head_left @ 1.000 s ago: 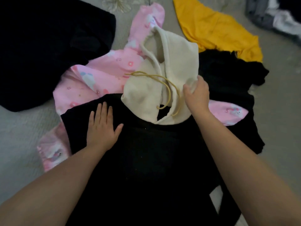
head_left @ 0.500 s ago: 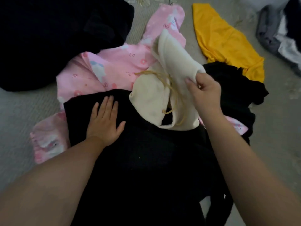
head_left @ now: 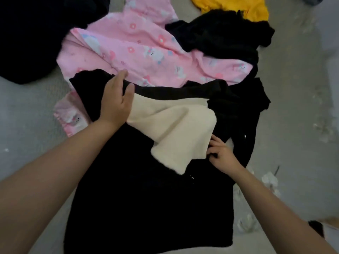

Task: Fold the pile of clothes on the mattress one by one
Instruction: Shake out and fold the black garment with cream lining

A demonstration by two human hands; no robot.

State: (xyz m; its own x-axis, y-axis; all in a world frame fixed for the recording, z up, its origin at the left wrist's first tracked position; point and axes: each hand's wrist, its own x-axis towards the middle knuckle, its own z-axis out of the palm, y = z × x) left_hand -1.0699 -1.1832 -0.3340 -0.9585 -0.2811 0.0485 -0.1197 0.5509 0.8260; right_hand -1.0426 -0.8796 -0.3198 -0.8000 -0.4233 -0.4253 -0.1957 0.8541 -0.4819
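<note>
A black hooded garment (head_left: 146, 208) lies spread flat on the grey mattress (head_left: 27, 116) in front of me. Its cream-lined hood (head_left: 174, 129) is folded down over the chest. My left hand (head_left: 117, 99) lies flat at the hood's left end by the neckline, its thumb on the cream cloth. My right hand (head_left: 220, 154) pinches the hood's right tip with curled fingers. A pink printed garment (head_left: 137, 52) lies under the black one, beyond its collar.
A crumpled black garment (head_left: 220, 33) and a yellow one (head_left: 253, 8) lie at the back right. A large dark cloth (head_left: 33, 33) fills the back left. Small white scraps (head_left: 269, 180) dot the mattress on the right.
My right hand has brought the cream hood from upright down onto the black body and moved to its tip. My left hand has slid up to the neckline.
</note>
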